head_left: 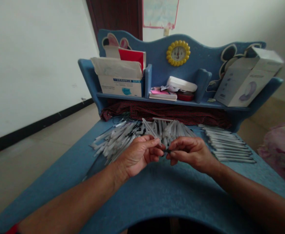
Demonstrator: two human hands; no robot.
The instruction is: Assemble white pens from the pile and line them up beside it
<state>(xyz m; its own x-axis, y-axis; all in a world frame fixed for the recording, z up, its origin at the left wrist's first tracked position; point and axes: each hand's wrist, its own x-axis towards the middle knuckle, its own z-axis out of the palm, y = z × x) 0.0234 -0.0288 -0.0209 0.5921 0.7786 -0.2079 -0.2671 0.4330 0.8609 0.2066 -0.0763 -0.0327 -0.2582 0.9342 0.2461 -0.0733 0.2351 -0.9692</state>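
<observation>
My left hand [139,153] and my right hand [190,152] meet over the middle of the blue desk [157,191], fingers curled and fingertips pinched together. Between the fingertips is a small dark part [167,150], too small to name. Just beyond the hands lies a loose heap of grey-white pens [142,131]. To the right of my right hand a neat row of pens [230,144] lies side by side.
A blue shelf [162,101] stands at the desk's back with an open box [119,79], a red folder [132,55], stacked books [162,94], a yellow clock [178,53] and a white carton [247,78]. A dark checked cloth [167,112] lies beneath it. Pink bedding [281,146] lies at right.
</observation>
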